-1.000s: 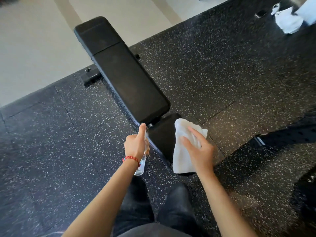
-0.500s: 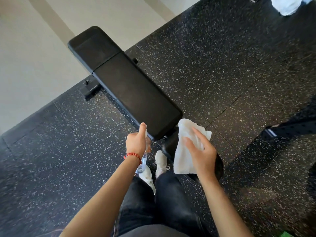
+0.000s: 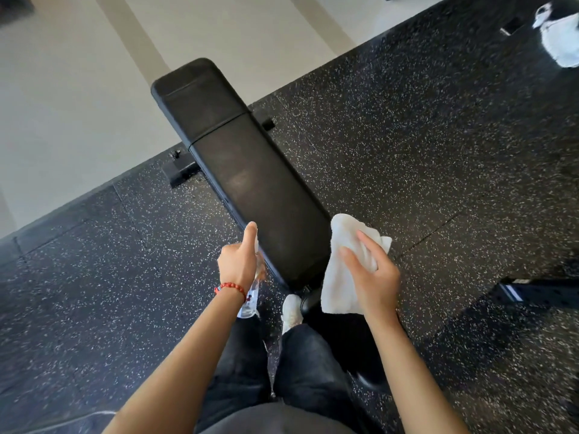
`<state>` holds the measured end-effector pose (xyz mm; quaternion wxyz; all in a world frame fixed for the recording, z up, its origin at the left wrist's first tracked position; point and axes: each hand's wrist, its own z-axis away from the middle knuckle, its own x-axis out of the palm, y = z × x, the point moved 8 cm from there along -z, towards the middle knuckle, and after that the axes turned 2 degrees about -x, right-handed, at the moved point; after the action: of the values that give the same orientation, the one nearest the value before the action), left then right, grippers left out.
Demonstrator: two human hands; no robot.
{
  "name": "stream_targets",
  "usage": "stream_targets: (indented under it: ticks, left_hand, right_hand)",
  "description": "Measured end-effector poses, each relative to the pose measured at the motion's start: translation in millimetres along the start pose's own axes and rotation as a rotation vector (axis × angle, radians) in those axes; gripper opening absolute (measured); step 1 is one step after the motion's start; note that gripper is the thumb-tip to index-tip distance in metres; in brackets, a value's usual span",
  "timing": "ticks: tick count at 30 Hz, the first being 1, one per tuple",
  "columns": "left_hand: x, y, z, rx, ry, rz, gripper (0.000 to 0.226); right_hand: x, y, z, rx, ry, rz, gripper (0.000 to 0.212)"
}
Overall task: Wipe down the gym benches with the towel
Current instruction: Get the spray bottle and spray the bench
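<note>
A long black padded bench (image 3: 250, 180) runs from the upper left down toward me over the speckled rubber floor. My right hand (image 3: 369, 277) grips a folded white towel (image 3: 340, 277), held just off the right side of the bench's near end. My left hand (image 3: 239, 264), with a red bead bracelet at the wrist, is closed around a small clear spray bottle (image 3: 250, 303). Its forefinger lies on top, at the left edge of the near end. Most of the bottle is hidden behind the hand.
The bench's black foot bar (image 3: 180, 170) sticks out on its left side. My legs and a white shoe (image 3: 291, 311) are below the near end. Pale smooth floor (image 3: 78, 104) lies beyond the mat. A white object (image 3: 560, 42) lies far right; dark equipment (image 3: 539, 292) at right.
The view has moved forward along the bench, so the long pad now lies between my hands and the small seat pad is hidden. Both hands keep their hold.
</note>
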<state>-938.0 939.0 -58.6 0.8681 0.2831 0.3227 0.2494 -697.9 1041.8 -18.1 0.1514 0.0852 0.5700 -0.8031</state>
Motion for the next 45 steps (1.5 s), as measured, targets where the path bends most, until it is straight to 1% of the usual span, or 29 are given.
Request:
stream_targets:
  ticks: [4,7,10,12,17,20,23,26,33,35,38,41,43,45]
  left_hand:
    - [-12,28,-26,0.003,0.010,0.043,0.061]
    - [-19,32,-58,-0.022,-0.029,0.033,0.063]
    - [-29,37,-92,-0.060,-0.048,0.037,0.060]
    - [-42,53,-112,-0.067,-0.039,0.034,0.058]
    - [-73,92,-177,-0.016,-0.064,-0.021,0.059]
    - [-90,127,-210,0.039,-0.071,-0.046,0.057]
    - [-103,157,-240,0.082,-0.095,-0.015,0.052]
    - [-117,174,-266,0.089,-0.101,0.028,0.055]
    - [-150,195,-313,0.043,-0.031,0.067,0.077]
    - [-154,202,-325,0.045,-0.032,0.085,0.074]
    - [-162,211,-343,0.033,-0.003,0.122,0.058]
    - [-168,216,-356,0.000,0.012,0.148,0.051]
    - [-171,221,-364,-0.018,0.012,0.159,0.053]
    - [-179,227,-371,-0.034,0.024,0.187,0.061]
  right_hand:
    - [36,-22,-17,-0.008,-0.039,0.006,0.032]
    - [66,-35,-30,-0.014,-0.045,0.022,0.033]
    - [100,-47,-44,0.004,-0.028,0.050,0.033]
    - [123,-57,-52,0.017,0.002,0.063,0.034]
    - [187,-88,-68,0.033,0.053,0.030,0.031]
    - [226,-104,-76,0.050,0.068,0.011,0.031]
    - [260,-120,-86,0.050,0.079,-0.010,0.034]
    - [287,-133,-95,0.042,0.084,-0.014,0.035]
    - [330,-159,-119,0.029,0.049,0.002,0.032]
    - [343,-167,-128,0.026,0.029,0.015,0.030]
    - [362,-179,-142,0.003,-0.002,0.019,0.031]
    - [382,-195,-159,-0.044,-0.039,0.036,0.034]
    - [397,-205,-173,-0.064,-0.075,0.040,0.034]
    - [413,-216,-187,-0.074,-0.118,0.041,0.035]
